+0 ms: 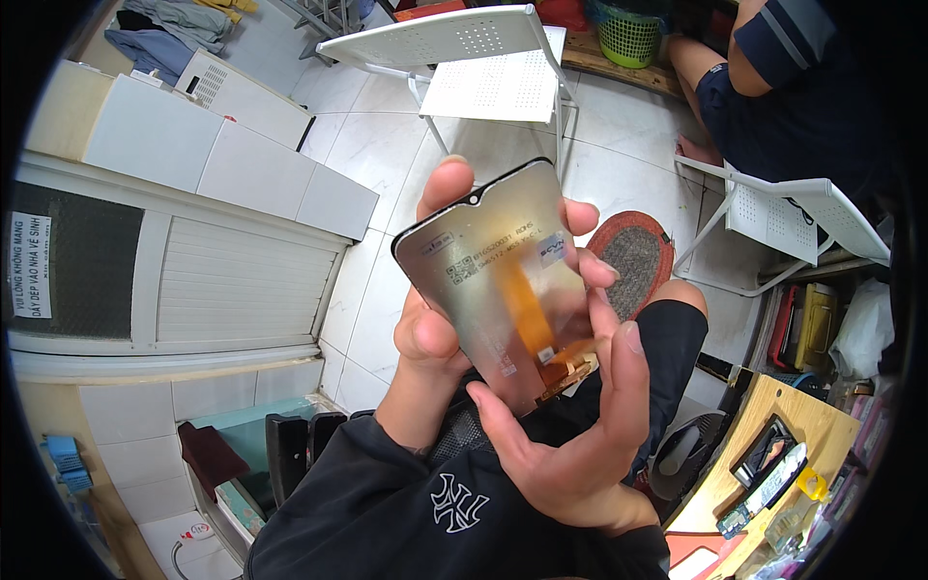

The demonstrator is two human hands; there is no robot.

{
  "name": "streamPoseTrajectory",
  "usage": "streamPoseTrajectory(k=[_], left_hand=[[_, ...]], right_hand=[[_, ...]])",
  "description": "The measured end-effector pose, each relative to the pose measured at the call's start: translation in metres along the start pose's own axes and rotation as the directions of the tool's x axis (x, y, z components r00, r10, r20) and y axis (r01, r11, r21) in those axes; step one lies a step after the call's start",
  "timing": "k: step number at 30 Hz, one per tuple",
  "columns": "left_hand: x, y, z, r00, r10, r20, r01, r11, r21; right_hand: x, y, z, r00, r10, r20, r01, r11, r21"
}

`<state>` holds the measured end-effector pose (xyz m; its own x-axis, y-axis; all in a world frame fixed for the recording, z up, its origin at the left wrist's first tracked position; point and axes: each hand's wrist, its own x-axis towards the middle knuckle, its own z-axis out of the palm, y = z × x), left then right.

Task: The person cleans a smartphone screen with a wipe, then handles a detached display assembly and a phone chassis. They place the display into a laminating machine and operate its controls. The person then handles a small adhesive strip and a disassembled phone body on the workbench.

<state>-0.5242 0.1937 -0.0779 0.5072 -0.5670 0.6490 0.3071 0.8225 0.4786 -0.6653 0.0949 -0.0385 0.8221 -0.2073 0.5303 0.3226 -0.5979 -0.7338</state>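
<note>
A phone screen panel (483, 280) is held up over my lap, its silvery back facing me. An orange flex cable (527, 309) runs down that back to a small circuit strip at the lower edge. Wrapped behind the panel, my left hand (430, 338) grips it, with the thumb at its left edge and fingertips showing past the top and the right edge. My right hand (580, 464) is at the lower end, thumb by the bottom left corner and fingers along the lower right edge near the cable.
A white perforated chair (493, 77) stands ahead. Far right, another person (793, 106) sits near a second white chair (773, 222). An oval red-edged mat (633, 261) lies on the tiles. Lower right, a wooden board (802, 406) bears phone parts (764, 483). A green basket (628, 39) stands beyond.
</note>
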Motion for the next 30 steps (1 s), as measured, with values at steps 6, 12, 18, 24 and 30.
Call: streamPoseTrajectory(k=[6, 12, 18, 24, 30], left_hand=[[0.000, -0.004, 0.002, 0.992, 0.067, -0.103, -0.078, 0.991, -0.107], [0.004, -0.011, -0.006, 0.990, 0.143, -0.010, -0.142, 0.976, -0.166], [0.006, -0.003, -0.010, 0.997, 0.076, 0.027, -0.073, 0.994, -0.082], [0.007, -0.005, -0.007, 0.995, 0.098, -0.004, -0.098, 0.990, -0.103], [0.009, -0.009, -0.006, 0.986, 0.166, 0.020, -0.160, 0.971, -0.176]], right_hand=[[-0.008, 0.000, 0.002, 0.999, 0.027, -0.043, -0.027, 1.000, 0.001], [-0.017, 0.007, 0.005, 0.994, 0.040, -0.102, -0.038, 0.999, 0.023], [-0.023, 0.008, -0.001, 0.999, 0.037, -0.016, -0.038, 0.999, -0.002], [-0.021, 0.009, 0.004, 0.989, 0.029, -0.142, -0.027, 0.999, 0.021], [-0.016, 0.001, -0.002, 0.991, 0.089, -0.101, -0.088, 0.996, 0.010]])
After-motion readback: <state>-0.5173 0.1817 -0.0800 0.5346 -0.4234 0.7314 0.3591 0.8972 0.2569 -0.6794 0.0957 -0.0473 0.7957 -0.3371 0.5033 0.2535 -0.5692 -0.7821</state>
